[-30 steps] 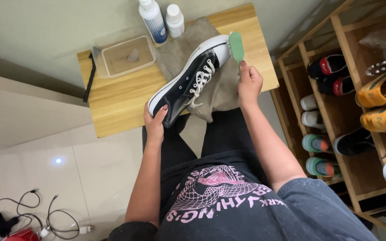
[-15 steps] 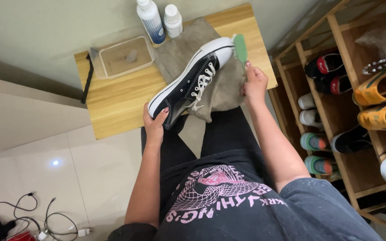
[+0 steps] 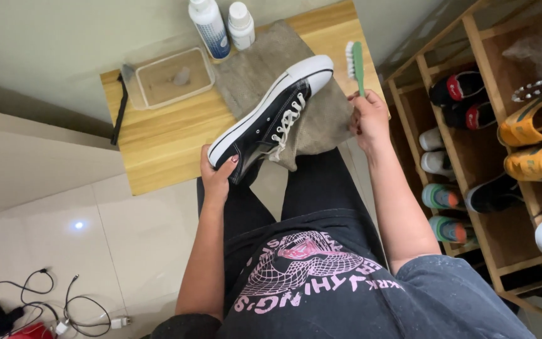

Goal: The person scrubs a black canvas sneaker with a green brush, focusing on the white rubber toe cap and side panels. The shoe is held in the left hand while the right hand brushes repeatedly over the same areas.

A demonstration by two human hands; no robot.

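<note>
Head view showed a black sneaker (image 3: 270, 119) lying on a grey cloth (image 3: 265, 69) on the wooden table (image 3: 164, 138). Its long axis ran diagonally: the white toe cap pointed toward the far right corner of the table, and the heel hung just over the near edge. The left hand (image 3: 217, 179) was clamped on the heel end, with the fingers wrapped over the back of the shoe. The right hand (image 3: 369, 119) was closed around the handle of a green brush (image 3: 356, 63), which stood nearly upright, bristles facing left toward the shoe. The brush head was just beside the toe cap, to its right, with a small gap, so not touching. So the toe lay left of the right hand and a little farther away, and this hand was the nearer one to the toe. At the far edge of the table stood two white bottles (image 3: 221, 25), and a clear plastic box (image 3: 167, 76) was beside the cloth, toward the far left corner.
</note>
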